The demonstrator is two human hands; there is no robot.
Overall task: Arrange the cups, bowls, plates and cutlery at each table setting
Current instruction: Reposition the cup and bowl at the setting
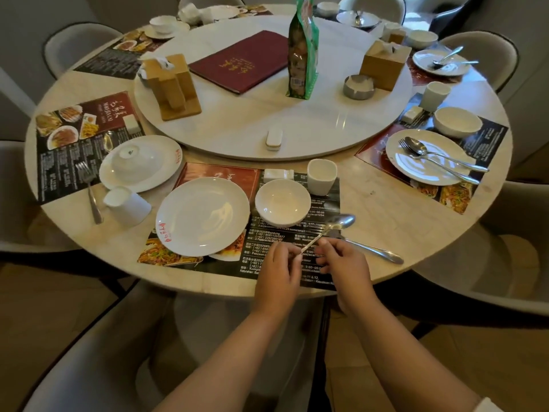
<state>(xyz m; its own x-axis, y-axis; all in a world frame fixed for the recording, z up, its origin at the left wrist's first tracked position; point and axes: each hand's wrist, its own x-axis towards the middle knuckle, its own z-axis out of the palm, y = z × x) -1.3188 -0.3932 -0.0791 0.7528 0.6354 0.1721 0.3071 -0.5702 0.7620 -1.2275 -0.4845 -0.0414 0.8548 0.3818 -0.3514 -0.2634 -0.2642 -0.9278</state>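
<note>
Both hands work the spoon [328,231] at the near setting. My left hand [277,270] pinches the handle's tail end; my right hand [344,263] takes the handle a little further up, fingers curled round it. So each grip is closed on the same spoon, its head lifted and pointing away from me to the right, just clear of the mat [292,257]. Two hands, I judge, so I can turn and square it before laying it down.

Under my right grip lies a second piece of cutlery [375,251], flat on the desk [401,209], handle running off to the right; which kind I cannot tell. The bowl [282,205] sits just beyond the spoon's head, the plate [203,215] to the left of my left grip, the cup [321,176] upright behind the bowl. Spoon probably belongs beside that cutlery.
</note>
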